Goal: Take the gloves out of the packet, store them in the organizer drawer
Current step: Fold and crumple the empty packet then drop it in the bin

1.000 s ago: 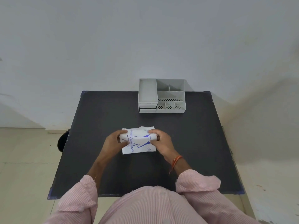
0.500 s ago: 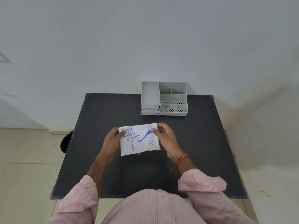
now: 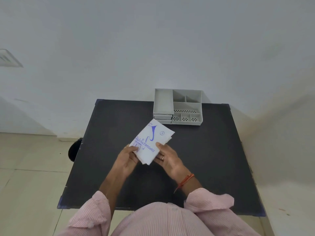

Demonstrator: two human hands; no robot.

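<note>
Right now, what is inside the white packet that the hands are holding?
The contents cannot be seen. The packet is opaque white with blue print, and no glove sticks out. The left hand and right hand hold its near end above the black table.

One head-worn camera looks forward and steeply down from close above the bench (image 3: 213,159), facing the wall (image 3: 153,40) beyond the grip.

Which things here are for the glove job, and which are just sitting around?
For the job:
- glove packet, held by the left hand and right hand
- grey organizer with its drawers, shut

Just there:
- black table
- dark round thing on the floor, partly hidden
- wall vent
</note>
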